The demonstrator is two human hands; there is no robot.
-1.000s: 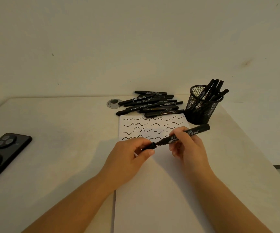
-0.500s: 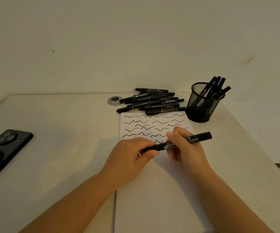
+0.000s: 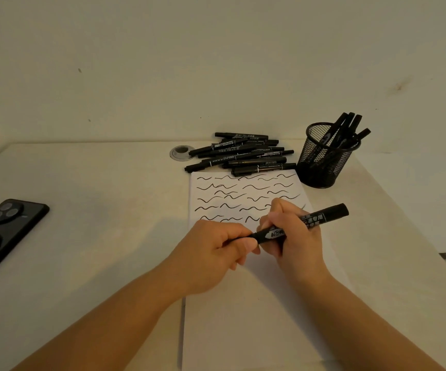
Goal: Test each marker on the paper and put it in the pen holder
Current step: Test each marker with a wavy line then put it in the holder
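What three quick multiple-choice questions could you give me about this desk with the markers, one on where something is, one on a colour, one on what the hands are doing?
1. Where is the pen holder?
A. At the paper's far right corner
B. Left of the phone
C. On the paper's near edge

2. What colour are the squiggles on the paper?
A. Red
B. Black
C. Blue

3. What holds the marker?
A. Neither hand
B. The left hand alone
C. Both hands

Answers:
1. A, the mesh holder stands just past the sheet's far right corner.
2. B, every wavy line is black.
3. C, the left hand grips the marker's near end while the right hand grips its barrel.
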